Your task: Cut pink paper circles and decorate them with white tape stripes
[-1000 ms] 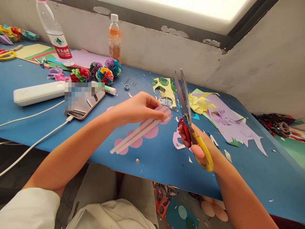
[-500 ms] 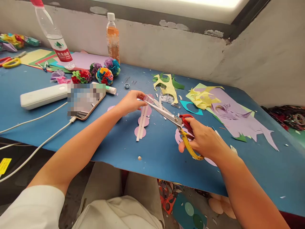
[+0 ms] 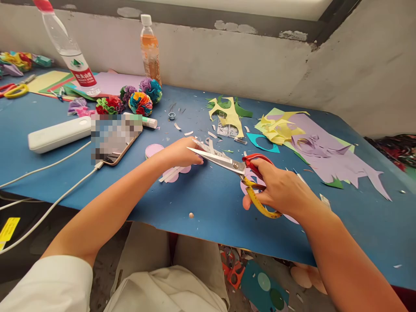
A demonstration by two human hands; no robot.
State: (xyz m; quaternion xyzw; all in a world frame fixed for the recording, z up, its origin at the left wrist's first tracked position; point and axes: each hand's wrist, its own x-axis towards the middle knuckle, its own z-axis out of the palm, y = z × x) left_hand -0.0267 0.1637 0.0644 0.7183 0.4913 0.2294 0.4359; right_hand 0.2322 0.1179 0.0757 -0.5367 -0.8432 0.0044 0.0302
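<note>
My left hand is closed on a pink paper strip of joined circles with white bands, which lies low on the blue table. My right hand grips scissors with one red and one yellow handle. The blades are parted and point left, their tips right by my left fingers and the strip's upper end. A single pink paper circle lies just left of my left hand.
A phone on a white cable and a white power bank lie at the left. Paper flower balls, two bottles and a glue stick stand behind. Yellow, green and purple paper offcuts cover the right side.
The scissors swung down from upright to point left at the strip, blades now parted. My left hand drew the strip lower and closer to the table.
</note>
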